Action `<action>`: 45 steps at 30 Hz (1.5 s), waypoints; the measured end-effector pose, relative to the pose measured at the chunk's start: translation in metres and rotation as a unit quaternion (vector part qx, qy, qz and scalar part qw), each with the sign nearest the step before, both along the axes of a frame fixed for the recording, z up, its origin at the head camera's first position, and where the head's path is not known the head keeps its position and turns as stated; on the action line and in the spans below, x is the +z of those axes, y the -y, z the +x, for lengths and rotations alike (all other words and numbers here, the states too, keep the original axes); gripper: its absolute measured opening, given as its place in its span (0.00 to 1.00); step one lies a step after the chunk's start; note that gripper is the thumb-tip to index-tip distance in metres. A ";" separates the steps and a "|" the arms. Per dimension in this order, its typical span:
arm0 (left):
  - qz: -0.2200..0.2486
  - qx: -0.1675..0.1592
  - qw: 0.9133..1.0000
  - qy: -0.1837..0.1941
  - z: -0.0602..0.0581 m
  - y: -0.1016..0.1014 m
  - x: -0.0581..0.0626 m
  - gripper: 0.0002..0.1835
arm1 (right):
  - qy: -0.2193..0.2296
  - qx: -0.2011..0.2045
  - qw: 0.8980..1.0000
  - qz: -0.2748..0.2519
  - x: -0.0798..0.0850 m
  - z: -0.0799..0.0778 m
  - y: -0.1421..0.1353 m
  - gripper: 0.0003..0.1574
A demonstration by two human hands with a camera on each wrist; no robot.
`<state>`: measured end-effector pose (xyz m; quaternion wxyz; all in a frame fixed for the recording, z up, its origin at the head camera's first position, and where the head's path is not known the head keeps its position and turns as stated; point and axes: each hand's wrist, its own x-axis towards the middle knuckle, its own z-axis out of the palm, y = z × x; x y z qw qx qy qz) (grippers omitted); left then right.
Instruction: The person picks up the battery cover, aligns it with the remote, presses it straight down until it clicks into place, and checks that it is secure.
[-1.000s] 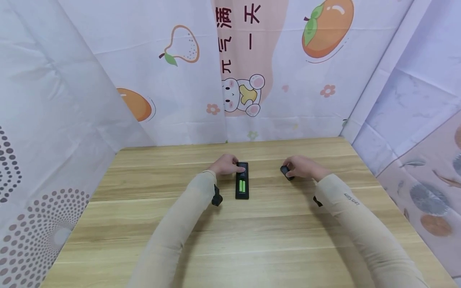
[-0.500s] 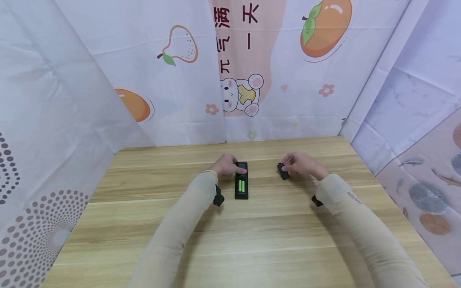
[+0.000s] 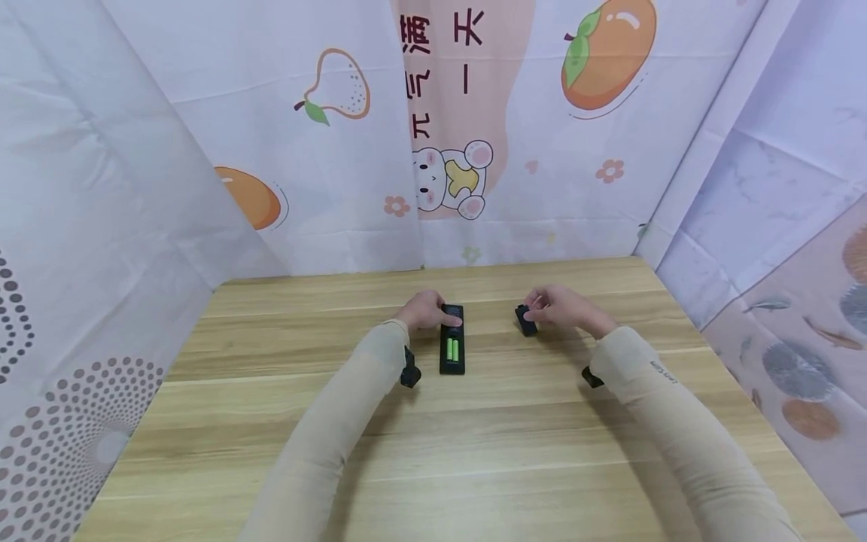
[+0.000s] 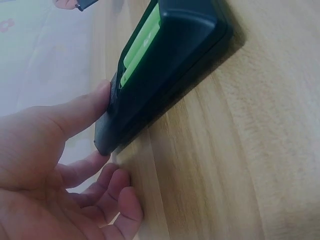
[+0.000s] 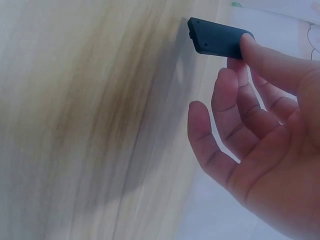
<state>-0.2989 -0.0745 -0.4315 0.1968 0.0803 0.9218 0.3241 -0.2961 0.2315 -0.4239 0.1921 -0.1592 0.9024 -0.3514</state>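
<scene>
A black remote control lies face down on the wooden table, its battery compartment uncovered. Two green batteries sit side by side in it. My left hand pinches the remote's far end, thumb on top and a finger at the end edge, as the left wrist view shows. To the right, my right hand holds a small black battery cover between thumb and fingers, tilted above the table. Its other fingers hang loosely curled below the cover in the right wrist view.
The table has a light wood grain. A printed curtain stands along its back edge, and more cloth hangs at the left and right sides. A small black device is strapped under the left wrist.
My right hand has shifted a little left toward the remote, and the battery cover has turned in its fingers to stand more lengthwise. The left hand and remote have stayed in place.
</scene>
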 end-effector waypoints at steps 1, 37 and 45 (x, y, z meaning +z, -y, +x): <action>-0.002 0.000 1.000 -0.001 0.000 0.000 0.000 0.26 | 0.001 0.001 1.000 -0.002 0.000 0.000 0.000 0.16; 0.028 0.023 0.999 0.015 -0.001 -0.005 -0.007 0.28 | 0.013 0.028 0.998 -0.050 -0.003 0.002 0.002 0.12; 0.084 0.054 0.994 0.039 0.000 -0.009 -0.007 0.34 | 0.030 0.014 0.997 -0.075 -0.004 0.001 0.003 0.13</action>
